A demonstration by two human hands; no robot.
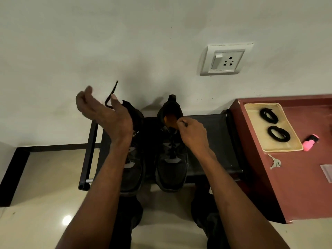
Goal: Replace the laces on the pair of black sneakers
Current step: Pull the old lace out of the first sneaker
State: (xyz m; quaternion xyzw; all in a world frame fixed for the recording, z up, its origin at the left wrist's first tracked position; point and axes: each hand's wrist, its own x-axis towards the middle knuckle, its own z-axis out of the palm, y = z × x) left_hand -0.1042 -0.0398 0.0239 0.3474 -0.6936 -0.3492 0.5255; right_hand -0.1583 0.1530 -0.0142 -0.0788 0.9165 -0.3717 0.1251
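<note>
On rack [215,133]: left hand [100,108] pinches old lace [111,94], right hand [192,132] pinches other end at right sneaker [171,150]; hard tug risks snagging eyelets.

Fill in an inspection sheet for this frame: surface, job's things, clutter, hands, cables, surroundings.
Surface: black shoe rack against the wall; maroon cabinet to its right.
Job's things: two black sneakers on the rack; old lace; two coiled black laces in a cream tray.
Clutter: pink highlighter, key, paper.
Hands: left hand holds the old lace up; right hand pinches a lace at the right sneaker.
Cables: nothing seen.
Surroundings: wall socket, tiled floor.
</note>
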